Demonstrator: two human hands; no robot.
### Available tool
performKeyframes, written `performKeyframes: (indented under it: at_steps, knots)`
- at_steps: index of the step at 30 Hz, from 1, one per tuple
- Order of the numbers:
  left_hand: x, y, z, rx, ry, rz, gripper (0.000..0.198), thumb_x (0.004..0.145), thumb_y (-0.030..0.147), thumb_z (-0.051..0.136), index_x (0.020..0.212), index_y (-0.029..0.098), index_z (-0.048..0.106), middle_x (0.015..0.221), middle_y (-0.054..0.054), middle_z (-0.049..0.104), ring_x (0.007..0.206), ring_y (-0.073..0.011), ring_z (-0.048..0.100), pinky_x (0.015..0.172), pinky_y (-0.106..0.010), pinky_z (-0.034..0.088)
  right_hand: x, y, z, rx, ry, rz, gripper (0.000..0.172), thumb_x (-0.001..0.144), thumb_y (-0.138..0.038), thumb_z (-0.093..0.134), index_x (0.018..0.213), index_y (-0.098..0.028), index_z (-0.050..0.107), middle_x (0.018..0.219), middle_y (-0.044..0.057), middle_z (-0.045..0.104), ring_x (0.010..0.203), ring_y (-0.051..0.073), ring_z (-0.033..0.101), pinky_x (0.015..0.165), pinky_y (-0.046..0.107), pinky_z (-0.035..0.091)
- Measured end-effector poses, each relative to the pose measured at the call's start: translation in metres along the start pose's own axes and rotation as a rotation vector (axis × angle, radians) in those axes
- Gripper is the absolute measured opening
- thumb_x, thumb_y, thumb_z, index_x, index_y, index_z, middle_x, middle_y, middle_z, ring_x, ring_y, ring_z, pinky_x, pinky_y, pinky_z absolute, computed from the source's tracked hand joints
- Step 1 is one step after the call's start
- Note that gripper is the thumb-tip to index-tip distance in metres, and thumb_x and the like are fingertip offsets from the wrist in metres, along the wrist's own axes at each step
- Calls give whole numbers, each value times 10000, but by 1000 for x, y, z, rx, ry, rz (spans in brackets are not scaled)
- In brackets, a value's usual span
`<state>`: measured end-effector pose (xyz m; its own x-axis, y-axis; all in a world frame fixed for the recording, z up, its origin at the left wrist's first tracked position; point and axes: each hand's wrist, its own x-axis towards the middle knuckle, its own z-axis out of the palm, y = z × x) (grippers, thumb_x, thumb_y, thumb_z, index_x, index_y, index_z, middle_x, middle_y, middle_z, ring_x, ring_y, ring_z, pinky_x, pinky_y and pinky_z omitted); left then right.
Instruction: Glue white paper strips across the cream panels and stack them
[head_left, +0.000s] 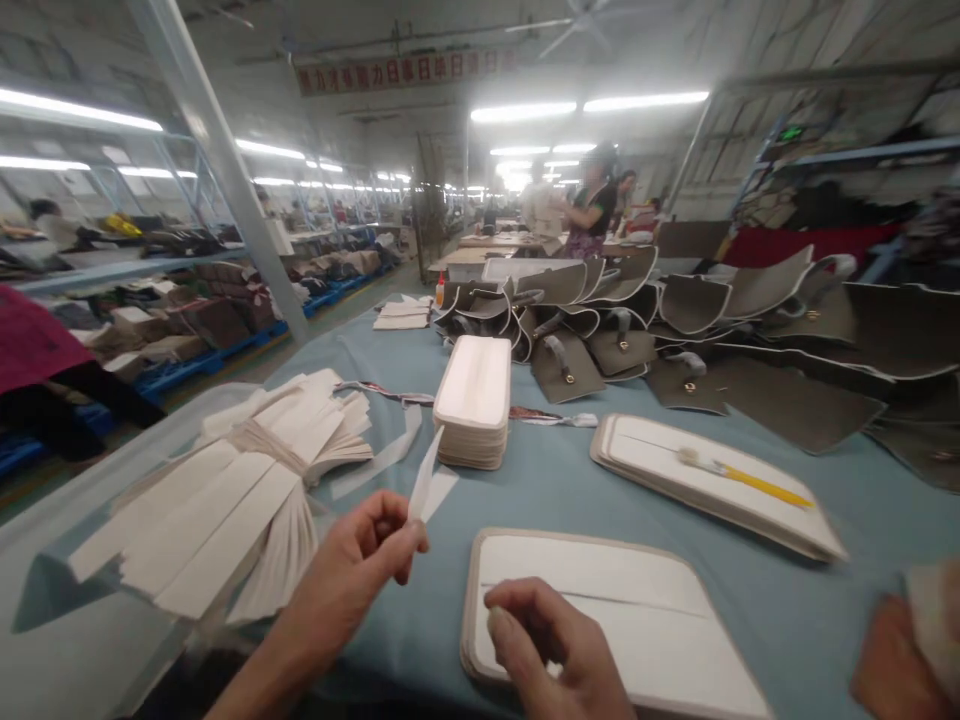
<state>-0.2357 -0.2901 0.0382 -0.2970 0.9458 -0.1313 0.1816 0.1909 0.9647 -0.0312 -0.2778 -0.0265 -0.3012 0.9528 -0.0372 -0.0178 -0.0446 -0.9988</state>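
Note:
My left hand (360, 570) pinches a thin white strip (425, 480) between thumb and fingers, its tip pointing up. Curled over the near stack of white panels (600, 590) is my right hand (555, 650), thumb and index finger close together; whether anything is between them is too small to tell. A taller stack of small rounded white panels (474, 385) stands beyond my left hand. To the left lies a fanned bundle of cream strips (225, 500). A yellow-handled brush (765, 485) rests on another panel stack (637, 440) at the right.
Grey-brown bag pieces (622, 340) with metal clasps cover the back right of the blue-green table (405, 620). A small stack of pale pieces (403, 313) and an orange-capped bottle (440, 290) stand behind. Another person's hand (896, 655) is at the lower right.

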Motion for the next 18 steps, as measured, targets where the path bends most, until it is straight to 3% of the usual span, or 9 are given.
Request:
performKeyframes:
  at_steps: [5, 9, 14, 18]
  knots:
    - [-33, -32, 35, 294, 73, 133, 285, 847, 540, 662, 848, 255, 660, 778, -7, 711, 735, -201, 674, 658, -274, 527, 5, -9, 9, 50, -14, 57, 302, 823, -412, 767, 1012, -178, 738, 805, 15, 689, 655, 140, 576, 565, 220, 455]
    - [-53, -54, 52, 417, 147, 232, 225, 887, 511, 636, 923, 294, 680, 834, -2, 748, 747, -210, 712, 698, -276, 553, 2, -6, 14, 90, 79, 34, 268, 878, -452, 703, 866, -184, 707, 789, 13, 678, 693, 149, 583, 624, 236, 480]
    - [-67, -65, 62, 414, 202, 172, 239, 887, 513, 652, 988, 297, 667, 867, 2, 766, 777, -211, 743, 710, -263, 568, -5, -2, 14, 235, 63, 20, 329, 945, -517, 641, 905, -193, 677, 812, 8, 659, 750, 157, 578, 705, 257, 485]
    - [-72, -69, 66, 399, 160, 109, 275, 929, 535, 580, 989, 281, 665, 833, -3, 765, 698, -207, 727, 619, -264, 555, -24, 2, 13, 128, 103, -61, 337, 1020, -479, 501, 974, -207, 695, 895, 32, 673, 845, 190, 607, 784, 294, 487]
